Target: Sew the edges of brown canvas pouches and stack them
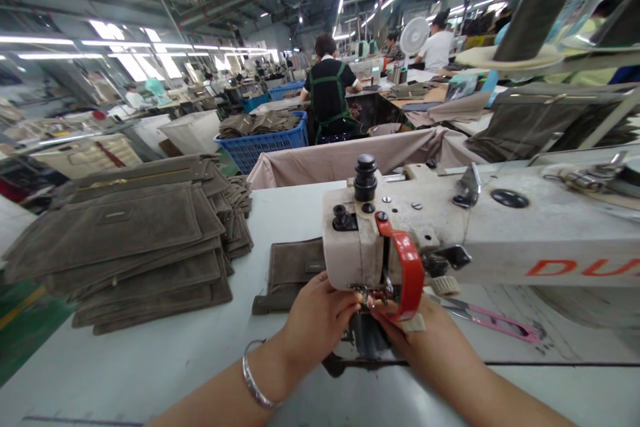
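Under the needle end of a white sewing machine (350, 233) lies a dark brown fabric piece (295, 260) with a small label. My left hand (317, 310), a silver bangle on its wrist, is closed with fingertips pinching at the fabric's edge beside the presser foot (371, 299). From the other side my right hand (430, 337) reaches in, its fingers bent together close to the needle. A red guard (411, 273) covers part of those fingers, and what they pinch is hidden. A rolled strip (273, 304) of the same brown sticks out left of my left hand.
Pink-handled thread snips (505, 323) lie right of my right hand. A tall stack of brown fabric pieces (145, 233) stands on the white table (200, 360) at left. Beyond are a pinkish cloth (310, 167), a blue crate (270, 147) and a seated person (327, 87).
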Action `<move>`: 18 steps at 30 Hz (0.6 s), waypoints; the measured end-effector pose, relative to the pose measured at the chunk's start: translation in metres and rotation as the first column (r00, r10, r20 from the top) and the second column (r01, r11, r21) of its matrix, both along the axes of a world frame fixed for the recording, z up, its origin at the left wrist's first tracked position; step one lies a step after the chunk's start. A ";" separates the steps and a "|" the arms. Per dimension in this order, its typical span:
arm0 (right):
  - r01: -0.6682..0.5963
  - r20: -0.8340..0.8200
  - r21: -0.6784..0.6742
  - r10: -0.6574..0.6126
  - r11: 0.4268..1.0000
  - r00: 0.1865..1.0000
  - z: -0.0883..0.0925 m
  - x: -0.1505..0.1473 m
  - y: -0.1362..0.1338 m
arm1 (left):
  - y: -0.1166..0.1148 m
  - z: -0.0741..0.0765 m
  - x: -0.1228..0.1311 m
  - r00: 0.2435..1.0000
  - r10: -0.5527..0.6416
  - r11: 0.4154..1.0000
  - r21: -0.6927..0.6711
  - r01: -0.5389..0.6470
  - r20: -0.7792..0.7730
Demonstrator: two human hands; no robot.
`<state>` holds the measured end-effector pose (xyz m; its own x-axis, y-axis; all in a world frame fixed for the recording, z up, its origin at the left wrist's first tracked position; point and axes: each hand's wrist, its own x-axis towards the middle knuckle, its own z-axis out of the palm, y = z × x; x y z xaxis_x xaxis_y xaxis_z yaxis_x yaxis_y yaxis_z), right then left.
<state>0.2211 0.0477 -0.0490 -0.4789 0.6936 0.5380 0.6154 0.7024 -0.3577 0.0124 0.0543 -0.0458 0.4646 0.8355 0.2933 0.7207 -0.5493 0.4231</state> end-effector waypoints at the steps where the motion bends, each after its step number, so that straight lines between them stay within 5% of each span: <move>1: -0.001 -0.003 -0.004 0.001 1.000 1.000 0.000 0.000 0.000 | 0.000 0.002 0.000 1.000 0.002 1.000 0.002 -0.002 0.006; 18: -0.073 -0.014 -0.057 0.072 0.996 0.997 0.008 0.008 -0.005 | -0.002 0.029 -0.002 1.000 -0.016 0.999 -0.038 0.015 -0.009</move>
